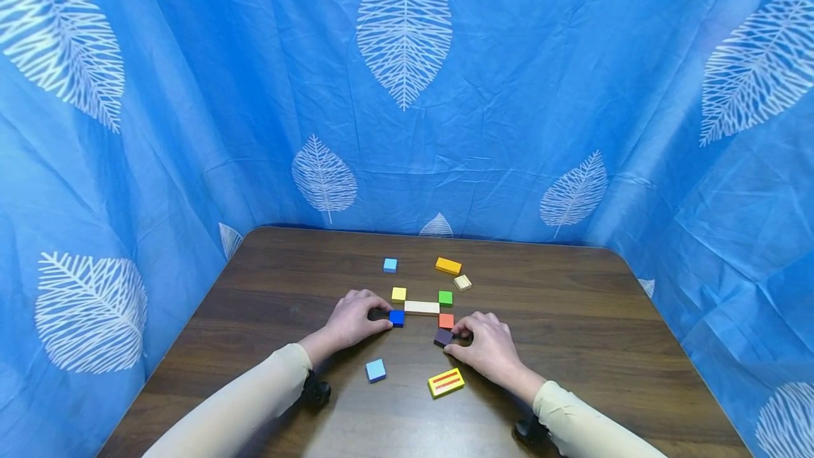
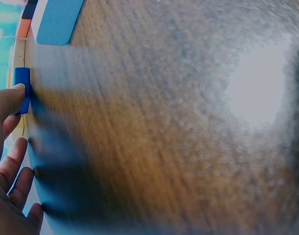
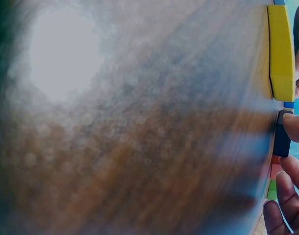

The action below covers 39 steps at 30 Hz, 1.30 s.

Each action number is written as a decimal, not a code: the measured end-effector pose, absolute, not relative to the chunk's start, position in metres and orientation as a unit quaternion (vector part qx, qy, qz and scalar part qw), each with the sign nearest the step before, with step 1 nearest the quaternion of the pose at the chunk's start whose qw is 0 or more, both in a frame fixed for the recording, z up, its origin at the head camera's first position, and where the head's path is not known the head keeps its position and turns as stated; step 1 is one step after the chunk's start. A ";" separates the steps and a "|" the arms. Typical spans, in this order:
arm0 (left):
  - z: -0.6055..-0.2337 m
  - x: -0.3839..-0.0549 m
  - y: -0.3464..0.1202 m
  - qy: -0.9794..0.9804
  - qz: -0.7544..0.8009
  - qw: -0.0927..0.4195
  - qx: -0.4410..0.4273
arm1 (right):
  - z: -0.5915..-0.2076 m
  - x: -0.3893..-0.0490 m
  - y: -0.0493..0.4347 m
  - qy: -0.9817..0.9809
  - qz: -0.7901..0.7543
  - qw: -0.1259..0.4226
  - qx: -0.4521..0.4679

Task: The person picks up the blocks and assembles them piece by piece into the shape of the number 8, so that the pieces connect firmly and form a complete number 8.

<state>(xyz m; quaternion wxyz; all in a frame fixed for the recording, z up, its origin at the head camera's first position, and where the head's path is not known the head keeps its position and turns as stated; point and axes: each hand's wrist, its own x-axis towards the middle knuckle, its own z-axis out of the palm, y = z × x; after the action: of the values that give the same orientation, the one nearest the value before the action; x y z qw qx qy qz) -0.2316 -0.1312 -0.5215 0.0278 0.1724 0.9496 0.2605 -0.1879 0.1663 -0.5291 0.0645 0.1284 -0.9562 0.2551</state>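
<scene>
Blue curtain (image 1: 502, 104) (white leaf prints (image 1: 404, 34))

I count: dark blue block (image 1: 397, 319), one; dark purple block (image 1: 443, 337), one; light blue blocks (image 1: 376, 371), two; plain yellow block (image 1: 398, 295), one; red-striped yellow block (image 1: 446, 382), one; orange block (image 1: 448, 266), one; orange-red block (image 1: 446, 321), one; green block (image 1: 446, 298), one; long cream block (image 1: 422, 308), one; small striped cream block (image 1: 462, 283), one. Blocks in all, eleven. My left hand (image 1: 351, 319), one; my right hand (image 1: 488, 346), one. Cream sleeves (image 1: 254, 394) on me, two. Black wrist devices (image 1: 316, 390), two. Wooden table (image 1: 585, 324), one.
</scene>
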 end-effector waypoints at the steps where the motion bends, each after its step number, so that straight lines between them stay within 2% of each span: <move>1: -0.522 -0.232 -0.131 0.950 0.260 0.027 0.173 | -0.529 -0.188 0.166 -0.956 0.255 0.065 0.128; 18: -0.521 -0.231 -0.130 0.951 0.260 0.027 0.168 | -0.530 -0.189 0.166 -0.955 0.250 0.075 0.137; 28: -0.521 -0.231 -0.130 0.950 0.263 0.025 0.166 | -0.529 -0.189 0.166 -0.961 0.241 0.050 0.128; 39: -0.521 -0.230 -0.131 0.949 0.264 0.021 0.171 | -0.531 -0.189 0.167 -0.960 0.241 0.053 0.129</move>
<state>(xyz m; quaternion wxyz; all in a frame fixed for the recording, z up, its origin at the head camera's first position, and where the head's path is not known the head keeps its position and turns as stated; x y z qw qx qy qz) -0.2297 -0.1308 -0.5212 0.0208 0.1706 0.9490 0.2645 -0.1889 0.1668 -0.5309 0.0530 0.1286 -0.9604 0.2413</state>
